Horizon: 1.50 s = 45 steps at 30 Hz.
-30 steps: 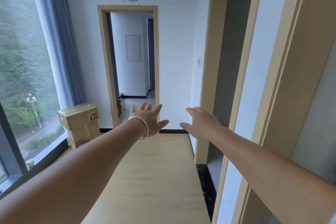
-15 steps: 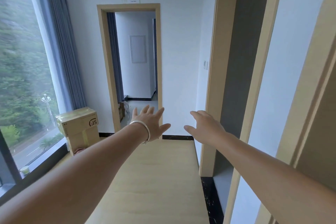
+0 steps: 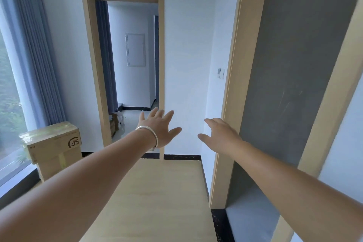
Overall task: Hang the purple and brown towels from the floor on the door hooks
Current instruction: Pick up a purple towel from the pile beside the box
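Both my arms stretch forward at chest height with nothing in them. My left hand [image 3: 160, 126], with a silver bangle on its wrist, has its fingers spread and straight. My right hand [image 3: 220, 135] is beside it, fingers relaxed and a little bent, near a wooden door frame [image 3: 229, 92] on the right. No purple towel, brown towel or door hooks are in view.
A light wood tabletop [image 3: 157, 198] lies below my arms. Stacked cardboard boxes [image 3: 53, 145] stand at the left by a large window [image 3: 9, 94] with blue curtains. Ahead, an open doorway [image 3: 135, 61] leads to another room. A grey recess [image 3: 284, 94] opens on the right.
The view has moved forward and turned a little right, so the doorway ahead and the right door frame look nearer. Both hands stay outstretched and hold nothing.
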Tool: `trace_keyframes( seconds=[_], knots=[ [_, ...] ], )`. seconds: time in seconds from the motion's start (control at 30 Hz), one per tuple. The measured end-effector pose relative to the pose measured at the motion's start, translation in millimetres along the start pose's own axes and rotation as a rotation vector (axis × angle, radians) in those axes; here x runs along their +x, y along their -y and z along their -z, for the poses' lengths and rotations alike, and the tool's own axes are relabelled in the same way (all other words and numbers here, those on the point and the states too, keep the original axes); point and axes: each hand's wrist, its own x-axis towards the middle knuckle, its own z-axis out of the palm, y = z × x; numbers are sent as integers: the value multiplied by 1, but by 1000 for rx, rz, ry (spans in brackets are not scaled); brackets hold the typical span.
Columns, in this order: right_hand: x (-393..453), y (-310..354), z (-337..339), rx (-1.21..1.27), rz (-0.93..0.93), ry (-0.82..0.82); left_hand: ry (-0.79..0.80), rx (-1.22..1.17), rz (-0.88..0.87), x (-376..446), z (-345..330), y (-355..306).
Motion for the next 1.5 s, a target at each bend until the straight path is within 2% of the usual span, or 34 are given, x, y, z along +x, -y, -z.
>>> trace_keyframes(
  seconds=[0.37,0.6,0.97,1.07,1.2,1.5],
  knots=[
    [150,1,-48,3,-24,44,45,9,-20,129,-54,54],
    [256,-2,-79,-6,40,31,55,-2,33,214,-88,84],
    [450,-51,-90,13,95,-16,17,14,87,400,-126,111],
    [492,-65,-97,10,100,-14,51,4,107,440,-146,116],
    [547,-78,-114,17,82,8,90,-4,96,499,-171,121],
    [712,-88,-144,-13,51,-25,33,-35,41,670,-215,165]
  ],
)
